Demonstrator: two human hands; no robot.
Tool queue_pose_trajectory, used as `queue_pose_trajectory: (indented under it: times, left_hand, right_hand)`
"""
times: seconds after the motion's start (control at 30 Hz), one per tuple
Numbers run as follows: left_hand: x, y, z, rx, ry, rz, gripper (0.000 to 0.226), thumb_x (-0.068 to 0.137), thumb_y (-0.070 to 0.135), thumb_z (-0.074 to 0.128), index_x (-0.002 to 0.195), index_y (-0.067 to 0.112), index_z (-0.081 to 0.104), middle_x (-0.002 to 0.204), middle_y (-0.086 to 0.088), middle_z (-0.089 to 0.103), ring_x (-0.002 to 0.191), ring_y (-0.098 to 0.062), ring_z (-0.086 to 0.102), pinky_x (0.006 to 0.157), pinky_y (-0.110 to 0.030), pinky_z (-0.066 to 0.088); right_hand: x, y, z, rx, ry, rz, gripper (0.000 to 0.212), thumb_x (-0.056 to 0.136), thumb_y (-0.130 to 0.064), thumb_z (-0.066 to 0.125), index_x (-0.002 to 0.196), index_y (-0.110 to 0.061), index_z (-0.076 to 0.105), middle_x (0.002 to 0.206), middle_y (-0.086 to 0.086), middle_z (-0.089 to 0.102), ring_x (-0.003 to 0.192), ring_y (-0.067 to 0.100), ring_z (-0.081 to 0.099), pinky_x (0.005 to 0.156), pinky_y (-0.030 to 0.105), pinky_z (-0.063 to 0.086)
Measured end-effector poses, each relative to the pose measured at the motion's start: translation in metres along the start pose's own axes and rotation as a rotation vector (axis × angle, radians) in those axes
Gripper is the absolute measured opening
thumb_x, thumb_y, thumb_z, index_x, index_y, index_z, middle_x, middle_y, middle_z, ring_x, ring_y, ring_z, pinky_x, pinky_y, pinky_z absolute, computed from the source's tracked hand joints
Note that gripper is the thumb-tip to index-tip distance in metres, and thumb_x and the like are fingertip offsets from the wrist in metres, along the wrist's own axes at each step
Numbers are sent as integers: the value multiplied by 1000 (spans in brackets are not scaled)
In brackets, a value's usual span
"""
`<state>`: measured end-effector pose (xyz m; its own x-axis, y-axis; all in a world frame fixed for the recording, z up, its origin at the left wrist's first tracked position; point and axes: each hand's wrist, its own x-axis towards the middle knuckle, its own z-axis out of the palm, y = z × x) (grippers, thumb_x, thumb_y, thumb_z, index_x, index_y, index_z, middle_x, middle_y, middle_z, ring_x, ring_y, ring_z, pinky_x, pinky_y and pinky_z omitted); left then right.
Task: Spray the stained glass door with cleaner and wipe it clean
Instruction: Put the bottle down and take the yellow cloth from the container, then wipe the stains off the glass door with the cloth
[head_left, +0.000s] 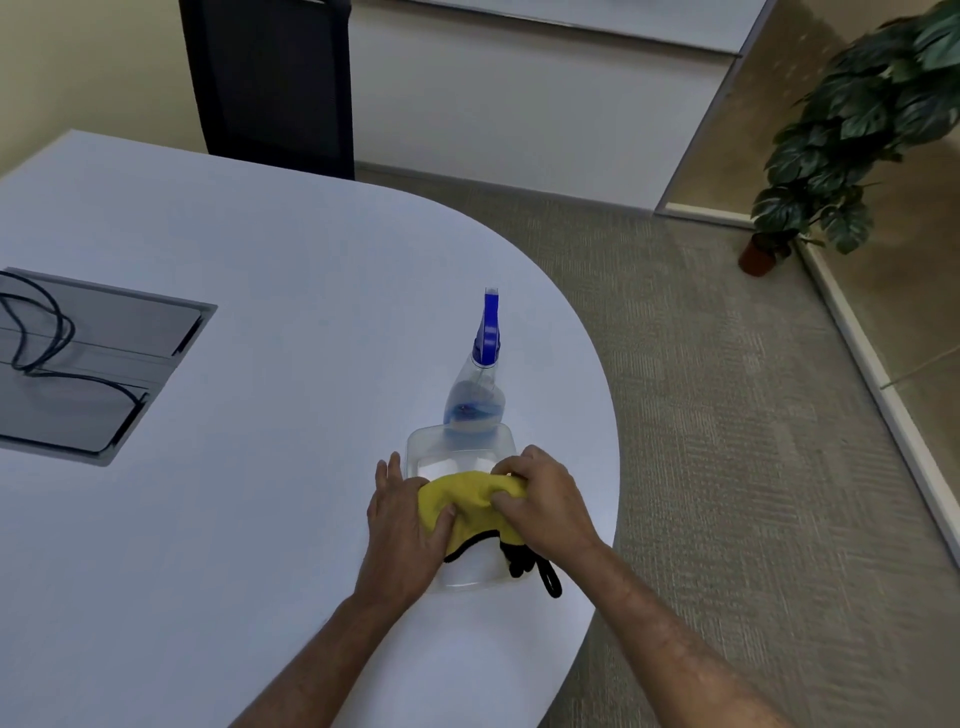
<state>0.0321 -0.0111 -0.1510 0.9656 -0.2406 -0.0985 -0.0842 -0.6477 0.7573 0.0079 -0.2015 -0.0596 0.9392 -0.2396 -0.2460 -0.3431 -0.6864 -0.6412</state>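
A yellow cloth (475, 501) with black edging lies bunched over a clear plastic tray (423, 441) near the rounded edge of the white table (234, 312). My left hand (402, 525) presses on the cloth's left side, thumb on the fabric. My right hand (543, 499) grips the cloth's right side with curled fingers. A clear spray bottle (475, 402) with blue liquid and a blue trigger head stands in the tray's far end, just beyond my hands. A frosted glass partition (727, 114) stands across the room to the right.
A grey cable hatch (98, 358) with black cables is set into the table at the left. A black chair back (270, 78) stands behind the table. A potted plant (852, 130) sits on the carpet by the glass partition at the right.
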Motion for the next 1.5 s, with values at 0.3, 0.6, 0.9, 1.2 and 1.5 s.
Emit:
queue_pose_trajectory:
  times: [0.3, 0.6, 0.9, 1.2, 1.5]
  left_hand:
    - [1, 47, -40, -152, 18, 136, 35, 96, 41, 69, 127, 26, 59, 156, 14, 46, 155, -4, 21, 120, -29, 24]
    - [-30, 186, -71, -551, -94, 71, 20, 90, 31, 80, 103, 22, 68, 97, -7, 73, 92, -18, 70, 78, -33, 60]
    - [-125, 351, -5, -629, -338, 207, 38, 84, 44, 78, 94, 10, 65, 82, -2, 63, 79, -15, 60, 76, -35, 50]
    - [-323, 519, 136, -669, -606, 351, 30, 92, 27, 77, 77, 18, 53, 69, 3, 46, 61, -7, 45, 56, -21, 41]
    - [-521, 652, 284, -608, -1109, 488, 35, 100, 51, 59, 88, 18, 60, 75, -1, 57, 68, -12, 52, 57, -23, 44]
  right_hand:
    - [-32, 0, -46, 386, 78, 73, 22, 83, -9, 73, 99, -23, 78, 98, -4, 71, 87, 3, 65, 68, 10, 50]
    - [-116, 3, -144, 774, 160, 80, 22, 84, 5, 76, 99, -9, 79, 89, 9, 78, 78, 12, 68, 69, 26, 52]
    - [-272, 74, -237, 205, 618, -97, 28, 89, -27, 75, 118, -26, 72, 119, -13, 70, 111, 5, 64, 101, 37, 51]
    - [-488, 179, -290, -10, 728, 81, 108, 75, -73, 73, 162, -30, 26, 171, -10, 20, 156, 9, 22, 126, 32, 22]
    - [-671, 305, -349, 106, 1270, 402, 66, 94, -53, 41, 156, -31, 41, 159, -13, 43, 146, 8, 44, 114, 32, 43]
